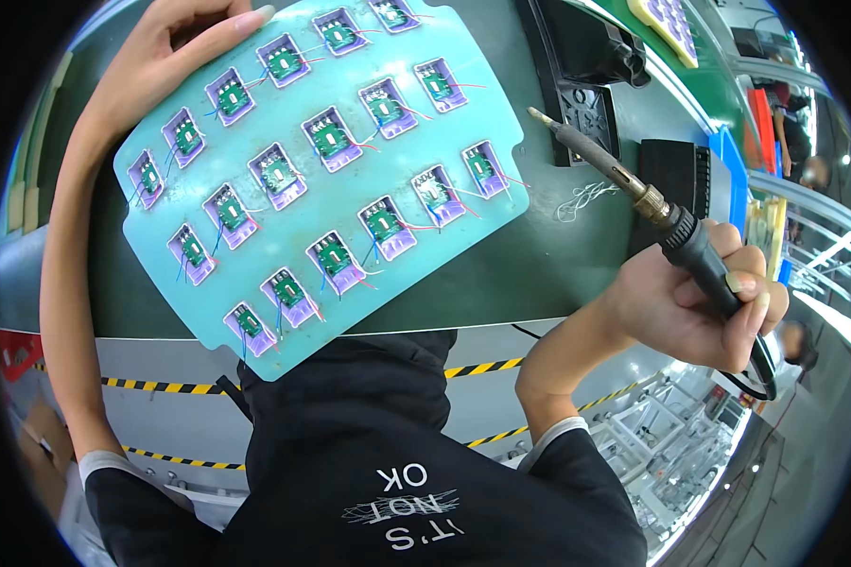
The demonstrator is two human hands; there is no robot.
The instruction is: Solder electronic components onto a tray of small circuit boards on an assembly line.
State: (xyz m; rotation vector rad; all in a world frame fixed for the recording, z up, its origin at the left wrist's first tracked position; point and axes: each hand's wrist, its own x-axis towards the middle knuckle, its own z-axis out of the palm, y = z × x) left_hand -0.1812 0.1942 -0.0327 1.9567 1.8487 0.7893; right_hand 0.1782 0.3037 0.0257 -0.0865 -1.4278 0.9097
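In my right hand point(695, 307) is a soldering iron point(676, 227), its black handle gripped and its tip pointing up and left, apart from the board. A teal board point(274, 222) lies turned at an angle on the bench, its near corner over the front edge. Rows of small purple cases are set in it. Each holds a green circuit board, such as this one point(333, 139), with thin red, blue or white wires sticking out. My left hand point(184, 52) is closed at the board's far left edge, thumb stretched along the rim; its other fingertips are hidden.
Right of the board, on the dark green bench point(501, 274), are a black soldering-iron stand point(591, 47), loose white wires point(586, 198) and a black box point(673, 184). A yellow tray point(667, 28) of purple parts lies at the far right. Other people are in the right background.
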